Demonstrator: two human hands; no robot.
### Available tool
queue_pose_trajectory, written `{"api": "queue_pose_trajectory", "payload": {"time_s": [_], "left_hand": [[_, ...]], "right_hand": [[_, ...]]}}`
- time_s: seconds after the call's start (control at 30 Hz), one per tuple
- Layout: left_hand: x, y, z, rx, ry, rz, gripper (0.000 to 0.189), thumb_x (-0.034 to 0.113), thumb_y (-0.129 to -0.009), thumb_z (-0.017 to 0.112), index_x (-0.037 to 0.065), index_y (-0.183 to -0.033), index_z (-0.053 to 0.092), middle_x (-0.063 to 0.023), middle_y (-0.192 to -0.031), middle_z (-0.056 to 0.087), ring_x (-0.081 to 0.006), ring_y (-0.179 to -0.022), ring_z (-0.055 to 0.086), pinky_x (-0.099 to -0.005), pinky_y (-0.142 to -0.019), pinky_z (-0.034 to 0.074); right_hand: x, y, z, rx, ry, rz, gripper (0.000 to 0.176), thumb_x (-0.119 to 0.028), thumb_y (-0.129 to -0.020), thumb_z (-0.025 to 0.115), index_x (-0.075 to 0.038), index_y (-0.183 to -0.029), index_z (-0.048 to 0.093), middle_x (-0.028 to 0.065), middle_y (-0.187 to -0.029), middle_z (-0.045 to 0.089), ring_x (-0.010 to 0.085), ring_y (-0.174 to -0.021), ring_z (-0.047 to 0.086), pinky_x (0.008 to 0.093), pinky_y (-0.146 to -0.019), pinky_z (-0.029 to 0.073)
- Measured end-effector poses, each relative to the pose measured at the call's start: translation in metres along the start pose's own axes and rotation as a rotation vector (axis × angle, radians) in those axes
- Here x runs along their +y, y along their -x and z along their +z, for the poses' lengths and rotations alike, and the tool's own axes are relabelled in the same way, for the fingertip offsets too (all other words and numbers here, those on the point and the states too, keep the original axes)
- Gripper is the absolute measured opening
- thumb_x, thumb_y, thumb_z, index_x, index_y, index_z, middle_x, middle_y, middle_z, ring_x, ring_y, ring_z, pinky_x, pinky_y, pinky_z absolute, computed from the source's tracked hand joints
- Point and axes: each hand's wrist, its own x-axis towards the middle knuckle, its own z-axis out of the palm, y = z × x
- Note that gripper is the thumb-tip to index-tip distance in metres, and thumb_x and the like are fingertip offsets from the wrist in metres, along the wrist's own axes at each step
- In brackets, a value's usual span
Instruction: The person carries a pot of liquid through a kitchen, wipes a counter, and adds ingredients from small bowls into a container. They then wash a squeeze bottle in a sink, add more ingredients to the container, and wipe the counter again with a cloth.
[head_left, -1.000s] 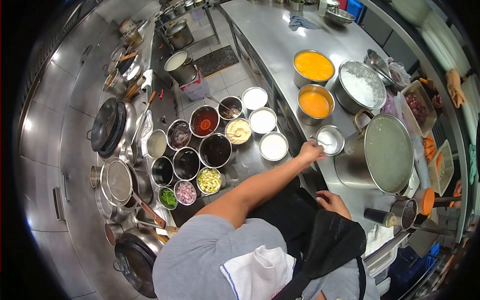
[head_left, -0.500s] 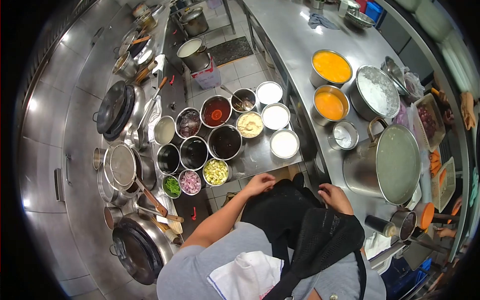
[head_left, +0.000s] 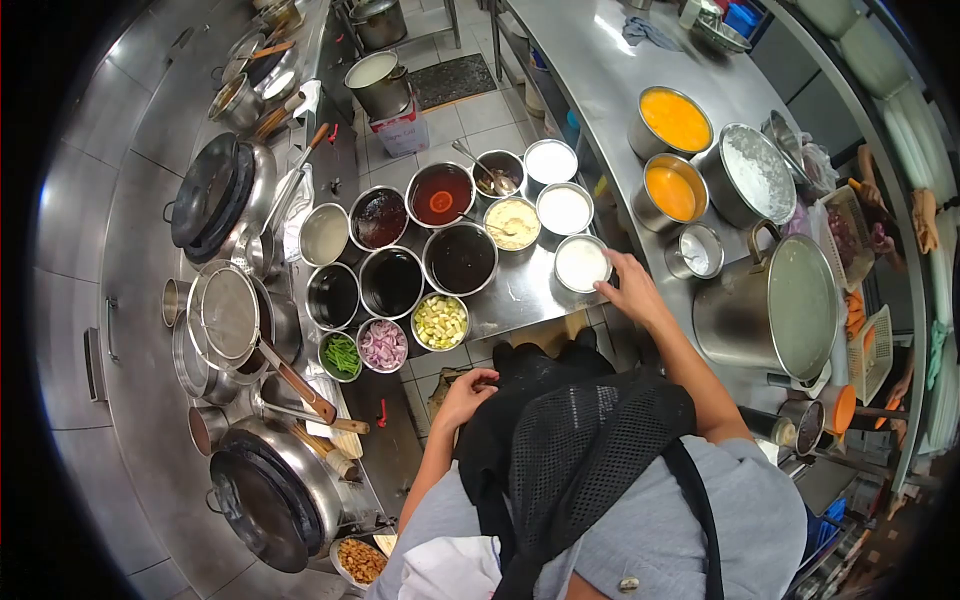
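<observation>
My right hand (head_left: 630, 288) reaches to the right side of a steel pot of white powder or cream (head_left: 582, 264). Its thumb and fingers are apart at the rim, not closed around it. My left hand (head_left: 464, 398) hangs in front of the black apron (head_left: 590, 420), fingers loosely bent and apart, holding nothing. Ahead of it stand a tub of chopped yellow-green vegetable (head_left: 440, 321), chopped pink onion (head_left: 383, 345) and cut green pieces (head_left: 341, 356). Beside the nearest white pot is a pot of pale yellow paste (head_left: 513, 222) with a spoon.
Several dark sauce pots (head_left: 460, 258) stand on the steel shelf. On the right counter are orange liquid pots (head_left: 674, 120), a powder pot (head_left: 752, 172) and a large stockpot (head_left: 740, 318). Woks (head_left: 262, 500) and a strainer (head_left: 228, 312) line the left. Another person's hand (head_left: 870, 190) shows far right.
My right hand has moved forward from beside the apron to the nearest white pot. My left hand has shifted slightly back and left. The view has tilted a little.
</observation>
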Motion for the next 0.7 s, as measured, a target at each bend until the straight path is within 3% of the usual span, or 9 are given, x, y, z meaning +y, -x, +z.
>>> {"api": "queue_pose_trajectory", "payload": {"time_s": [0.07, 0.1, 0.17, 0.2, 0.27, 0.5, 0.63, 0.7], "left_hand": [[-0.001, 0.012, -0.012, 0.012, 0.038, 0.004, 0.033, 0.001, -0.088, 0.069, -0.002, -0.12, 0.063, -0.0081, -0.113, 0.069, -0.0145, -0.097, 0.066, -0.0289, -0.09, 0.052], [0.003, 0.02, -0.017, 0.024, 0.046, 0.014, 0.033, 0.0, -0.088, 0.069, -0.002, -0.121, 0.063, -0.0078, -0.113, 0.069, -0.0144, -0.097, 0.066, -0.0287, -0.09, 0.052], [0.01, 0.028, -0.03, 0.034, 0.052, 0.031, 0.033, 0.0, -0.088, 0.069, -0.001, -0.121, 0.063, -0.0075, -0.112, 0.069, -0.0142, -0.097, 0.066, -0.0285, -0.09, 0.052], [0.013, 0.033, -0.034, 0.035, 0.059, 0.038, 0.033, -0.001, -0.088, 0.069, -0.001, -0.121, 0.064, -0.0071, -0.112, 0.069, -0.0139, -0.097, 0.065, -0.0284, -0.09, 0.052], [0.015, 0.037, -0.04, 0.038, 0.076, 0.04, 0.033, -0.001, -0.088, 0.069, -0.001, -0.121, 0.064, -0.0068, -0.112, 0.069, -0.0136, -0.097, 0.065, -0.0282, -0.09, 0.052], [0.045, 0.017, -0.037, 0.053, 0.06, 0.046, 0.034, -0.001, -0.088, 0.069, 0.0, -0.121, 0.064, -0.0058, -0.112, 0.068, -0.0126, -0.099, 0.064, -0.0276, -0.091, 0.052], [0.074, -0.013, -0.017, 0.099, -0.028, 0.074, 0.033, 0.0, -0.088, 0.068, 0.0, -0.122, 0.063, -0.0058, -0.108, 0.067, -0.0126, -0.098, 0.064, -0.0269, -0.09, 0.052], [0.094, -0.033, -0.005, 0.093, -0.018, 0.102, 0.033, 0.002, -0.089, 0.068, 0.001, -0.121, 0.064, -0.0057, -0.105, 0.067, -0.0126, -0.095, 0.065, -0.0266, -0.086, 0.053]], "right_hand": [[-0.004, -0.014, 0.01, 0.033, 0.015, 0.024, 0.083, -0.031, -0.078, 0.08, -0.011, -0.148, 0.04, 0.0208, -0.137, 0.049, 0.0404, -0.126, 0.049, 0.0453, -0.105, 0.045], [-0.005, -0.018, 0.018, 0.04, 0.016, 0.023, 0.083, -0.031, -0.078, 0.08, -0.011, -0.148, 0.04, 0.0208, -0.137, 0.049, 0.0404, -0.126, 0.049, 0.0453, -0.105, 0.045], [-0.007, -0.029, 0.035, 0.102, 0.096, 0.062, 0.104, -0.039, -0.069, 0.087, -0.012, -0.153, 0.032, 0.0222, -0.144, 0.042, 0.0422, -0.135, 0.041, 0.0491, -0.108, 0.042], [-0.006, -0.033, 0.045, 0.104, 0.098, 0.062, 0.104, -0.039, -0.069, 0.087, -0.012, -0.153, 0.032, 0.0222, -0.144, 0.042, 0.0422, -0.135, 0.041, 0.0491, -0.108, 0.042], [-0.002, -0.039, 0.06, 0.108, 0.191, 0.101, 0.124, -0.045, -0.058, 0.092, -0.014, -0.156, 0.023, 0.025, -0.15, 0.033, 0.0446, -0.141, 0.032, 0.056, -0.11, 0.038], [0.004, -0.051, 0.069, 0.048, 0.225, 0.12, 0.131, -0.048, -0.054, 0.094, -0.016, -0.157, 0.019, 0.0274, -0.155, 0.024, 0.046, -0.145, 0.025, 0.0628, -0.111, 0.033], [0.001, -0.048, 0.066, -0.02, 0.28, 0.11, 0.131, -0.043, -0.053, 0.095, -0.019, -0.157, 0.019, 0.0264, -0.157, 0.018, 0.0477, -0.148, 0.016, 0.0646, -0.111, 0.032], [0.002, -0.046, 0.066, 0.024, 0.263, 0.075, 0.124, -0.035, -0.053, 0.094, -0.018, -0.154, 0.024, 0.0258, -0.153, 0.02, 0.0491, -0.144, 0.02, 0.0629, -0.11, 0.033]]}}
